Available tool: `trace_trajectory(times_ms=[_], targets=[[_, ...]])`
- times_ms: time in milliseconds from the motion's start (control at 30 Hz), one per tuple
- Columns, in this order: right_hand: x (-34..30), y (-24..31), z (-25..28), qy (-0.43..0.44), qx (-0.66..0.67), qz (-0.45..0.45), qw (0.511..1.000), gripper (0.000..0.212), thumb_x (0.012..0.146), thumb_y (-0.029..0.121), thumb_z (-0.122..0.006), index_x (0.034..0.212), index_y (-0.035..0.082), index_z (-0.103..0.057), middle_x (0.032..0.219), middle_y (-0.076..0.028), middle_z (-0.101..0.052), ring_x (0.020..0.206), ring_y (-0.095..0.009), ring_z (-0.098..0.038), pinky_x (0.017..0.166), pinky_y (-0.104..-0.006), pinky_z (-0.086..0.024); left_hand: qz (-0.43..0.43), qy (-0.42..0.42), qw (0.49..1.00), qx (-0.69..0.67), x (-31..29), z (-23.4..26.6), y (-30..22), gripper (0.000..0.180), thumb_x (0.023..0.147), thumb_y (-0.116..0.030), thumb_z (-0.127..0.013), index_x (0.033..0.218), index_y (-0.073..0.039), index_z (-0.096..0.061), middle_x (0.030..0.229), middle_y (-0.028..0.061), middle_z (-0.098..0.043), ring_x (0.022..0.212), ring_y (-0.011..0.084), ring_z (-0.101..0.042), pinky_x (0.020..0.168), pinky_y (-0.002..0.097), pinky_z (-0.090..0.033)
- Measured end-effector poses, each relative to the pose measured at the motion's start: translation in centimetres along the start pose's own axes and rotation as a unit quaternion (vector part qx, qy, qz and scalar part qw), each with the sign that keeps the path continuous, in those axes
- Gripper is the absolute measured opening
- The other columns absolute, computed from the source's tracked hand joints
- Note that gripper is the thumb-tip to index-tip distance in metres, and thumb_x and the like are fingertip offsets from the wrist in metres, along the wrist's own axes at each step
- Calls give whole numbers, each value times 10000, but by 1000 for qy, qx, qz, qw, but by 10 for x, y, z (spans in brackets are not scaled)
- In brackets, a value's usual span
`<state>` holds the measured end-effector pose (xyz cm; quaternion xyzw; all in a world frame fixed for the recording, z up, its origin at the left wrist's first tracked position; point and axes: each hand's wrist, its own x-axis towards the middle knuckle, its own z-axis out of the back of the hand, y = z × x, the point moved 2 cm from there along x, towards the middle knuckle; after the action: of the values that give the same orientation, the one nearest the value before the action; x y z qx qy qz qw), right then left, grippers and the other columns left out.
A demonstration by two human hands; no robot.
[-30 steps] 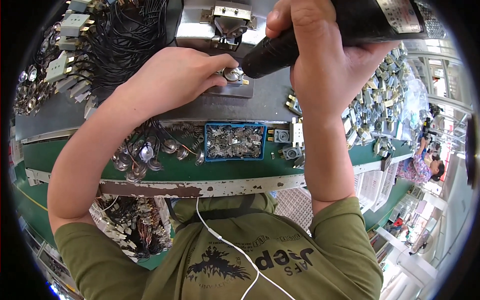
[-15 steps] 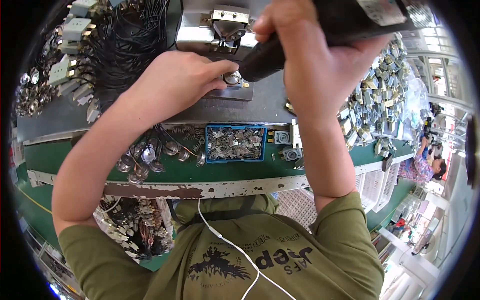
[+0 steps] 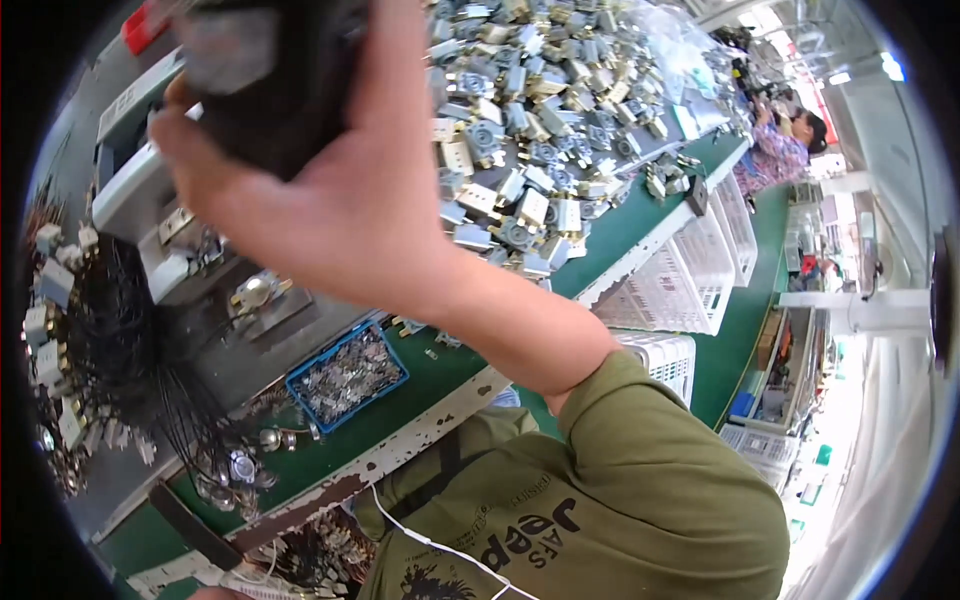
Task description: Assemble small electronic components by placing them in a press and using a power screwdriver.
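Observation:
My right hand is wrapped round a thick black electric screwdriver, raised over the bench at the upper left and blurred by motion. Its tip is hidden behind the hand. Below the hand, a small part with a round metal disc and brass terminals sits on a flat metal block, with no hand on it. My left hand is out of sight; only a sliver of skin shows at the bottom edge, too little to tell which part of the arm it is.
A blue tray of small metal pieces stands near the bench's front edge. Black wires with pale blocks lie left of it. Many grey and cream switch-like blocks are heaped at the back. White crates stand beyond the edge; a person sits farther off.
My right hand has lifted the electric screwdriver away from the small part. My left hand has let go of that part and left the view. The whole view has turned to the right.

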<state>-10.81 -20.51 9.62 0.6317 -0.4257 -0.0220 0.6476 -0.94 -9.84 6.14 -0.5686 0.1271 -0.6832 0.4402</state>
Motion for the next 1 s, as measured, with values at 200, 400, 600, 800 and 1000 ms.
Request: trace_trajectory(times_ms=[200, 400, 600, 800, 1000], targets=[[-10, -20, -10, -40, -87, 195, 976, 947, 750, 13, -769, 1551, 63, -267, 1115, -206, -658, 1001, -404, -676, 903, -418, -536, -66, 14, 987, -149, 11, -7, -14, 319, 993, -308, -602, 1249, -120, -639, 1101, 126, -658, 961, 234, -666, 833, 360, -568], [-8, -12, -4, -39, -101, 204, 973, 948, 744, 10, -766, 1547, 47, -263, 1113, -211, -663, 979, -394, -683, 879, -414, -538, -104, 33, 951, -291, 16, -7, -27, 310, 1009, -315, -567, 1218, -94, -630, 1076, 135, -651, 930, 233, -664, 823, 364, -571], [-6, -13, -8, -35, -79, 214, 973, 957, 739, 15, -769, 1540, 36, -245, 1065, -205, -689, 943, -398, -701, 843, -411, -550, -136, 25, 897, -419, 11, -6, -35, 314, 1026, -322, -533, 1188, -67, -620, 1051, 143, -644, 899, 232, -661, 813, 367, -575], [-6, -18, -9, -2, -67, 189, 980, 942, 802, 2, -752, 1570, 62, -211, 1193, -235, -656, 1032, -364, -694, 865, -401, -542, -151, 11, 841, -519, -2, 4, -43, 330, 1042, -329, -498, 1157, -41, -611, 1026, 152, -638, 868, 231, -658, 802, 371, -578], [-16, -6, -14, -13, 119, 85, 989, 623, 905, 14, -731, 1451, -12, -432, 1183, -165, -659, 984, -194, -688, 831, -313, -563, -101, -50, 803, -585, -54, 34, -80, 356, 1059, -336, -463, 1126, -15, -602, 1001, 160, -631, 837, 230, -655, 792, 374, -581]])
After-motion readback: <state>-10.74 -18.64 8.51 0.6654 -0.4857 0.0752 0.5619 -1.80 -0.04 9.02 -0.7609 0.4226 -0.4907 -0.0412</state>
